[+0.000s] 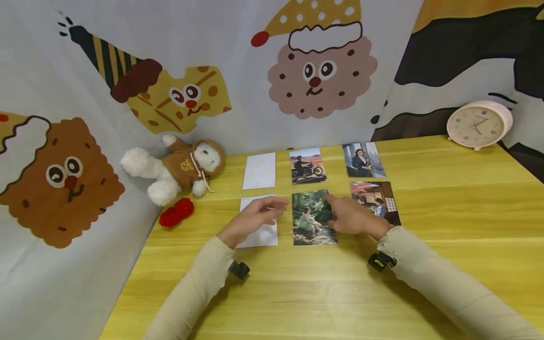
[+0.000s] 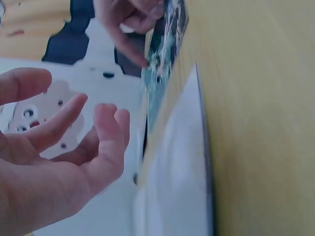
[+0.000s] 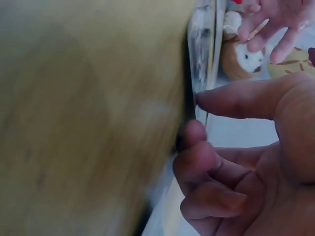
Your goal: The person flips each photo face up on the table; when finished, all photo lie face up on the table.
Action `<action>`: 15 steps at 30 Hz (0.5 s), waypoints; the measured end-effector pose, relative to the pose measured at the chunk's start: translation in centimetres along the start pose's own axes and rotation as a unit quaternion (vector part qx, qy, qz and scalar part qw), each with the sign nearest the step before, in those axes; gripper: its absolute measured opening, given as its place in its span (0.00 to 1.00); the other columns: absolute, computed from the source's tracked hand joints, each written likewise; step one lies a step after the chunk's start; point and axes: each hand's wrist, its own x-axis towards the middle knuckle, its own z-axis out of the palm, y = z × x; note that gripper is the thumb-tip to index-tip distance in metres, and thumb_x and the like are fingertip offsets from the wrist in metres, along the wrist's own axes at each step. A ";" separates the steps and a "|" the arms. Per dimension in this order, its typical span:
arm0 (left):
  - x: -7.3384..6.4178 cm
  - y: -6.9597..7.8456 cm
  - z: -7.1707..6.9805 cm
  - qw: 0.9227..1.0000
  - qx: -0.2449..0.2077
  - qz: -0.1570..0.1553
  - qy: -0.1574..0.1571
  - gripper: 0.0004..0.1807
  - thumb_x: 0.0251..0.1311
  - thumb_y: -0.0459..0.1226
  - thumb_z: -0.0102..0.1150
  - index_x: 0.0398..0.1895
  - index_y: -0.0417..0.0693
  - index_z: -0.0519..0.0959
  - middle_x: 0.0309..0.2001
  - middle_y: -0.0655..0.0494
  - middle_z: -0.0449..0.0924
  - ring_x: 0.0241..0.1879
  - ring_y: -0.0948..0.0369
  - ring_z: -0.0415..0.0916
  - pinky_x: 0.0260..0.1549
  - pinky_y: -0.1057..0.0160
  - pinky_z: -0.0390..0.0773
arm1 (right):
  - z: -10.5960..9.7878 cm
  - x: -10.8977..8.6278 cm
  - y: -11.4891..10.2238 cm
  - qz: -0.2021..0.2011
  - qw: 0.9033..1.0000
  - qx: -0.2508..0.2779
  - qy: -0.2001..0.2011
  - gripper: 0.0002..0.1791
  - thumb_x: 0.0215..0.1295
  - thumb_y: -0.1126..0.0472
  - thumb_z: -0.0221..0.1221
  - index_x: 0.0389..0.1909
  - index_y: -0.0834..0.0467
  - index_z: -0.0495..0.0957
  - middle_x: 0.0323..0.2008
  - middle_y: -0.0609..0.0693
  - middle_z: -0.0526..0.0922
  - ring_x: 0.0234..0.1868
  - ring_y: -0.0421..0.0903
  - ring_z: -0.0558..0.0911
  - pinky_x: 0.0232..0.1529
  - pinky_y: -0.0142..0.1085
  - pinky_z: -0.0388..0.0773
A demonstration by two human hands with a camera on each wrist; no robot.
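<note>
A photo print of a person seated by a forest stream lies in the middle of the front row. My right hand holds it at its right edge, index finger near the upper corner and thumb lower down; the other fingers curl in, as the right wrist view shows. Over a white card hovers my left hand, its fingers loosely bent and nothing in them. Partly behind the right hand is a photo with red foliage.
In the back row lie another white card, a motorcycle photo and a photo of a person in a suit. A plush dog and red bow-shaped object sit left. A round clock stands back right.
</note>
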 end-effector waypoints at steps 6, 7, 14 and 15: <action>-0.6 -1.0 -2.0 0.999 -0.048 -0.022 0.013 0.25 0.74 0.41 0.51 0.70 0.41 0.68 0.69 0.40 0.70 0.67 0.46 0.72 0.62 0.50 0.75 | -0.1 -0.1 -0.1 0.012 0.999 -0.026 -0.023 0.43 0.67 0.60 0.63 0.78 0.64 0.53 0.10 0.45 0.70 0.10 0.39 0.62 0.18 0.32 0.66; -0.8 -1.1 -2.3 0.998 -0.050 -0.022 0.018 0.25 0.74 0.41 0.51 0.70 0.40 0.68 0.69 0.40 0.70 0.66 0.47 0.72 0.63 0.49 0.74 | -0.2 -0.1 -0.1 0.012 0.999 -0.028 -0.027 0.43 0.67 0.59 0.63 0.78 0.63 0.52 0.10 0.45 0.70 0.10 0.39 0.62 0.18 0.32 0.66; -2.2 -1.7 -4.5 0.994 -0.079 -0.011 0.069 0.26 0.75 0.41 0.49 0.70 0.36 0.66 0.71 0.37 0.66 0.65 0.48 0.72 0.61 0.50 0.73 | -0.4 -0.2 0.2 0.021 0.998 -0.039 -0.035 0.43 0.67 0.55 0.63 0.79 0.57 0.54 0.09 0.42 0.62 0.11 0.39 0.56 0.18 0.32 0.61; -2.4 -1.8 -4.8 0.994 -0.081 -0.010 0.077 0.26 0.76 0.41 0.49 0.70 0.36 0.66 0.70 0.37 0.67 0.64 0.49 0.73 0.59 0.52 0.73 | -0.4 -0.2 0.3 0.018 0.998 -0.042 -0.032 0.42 0.68 0.55 0.63 0.79 0.57 0.55 0.09 0.42 0.62 0.11 0.39 0.56 0.17 0.32 0.60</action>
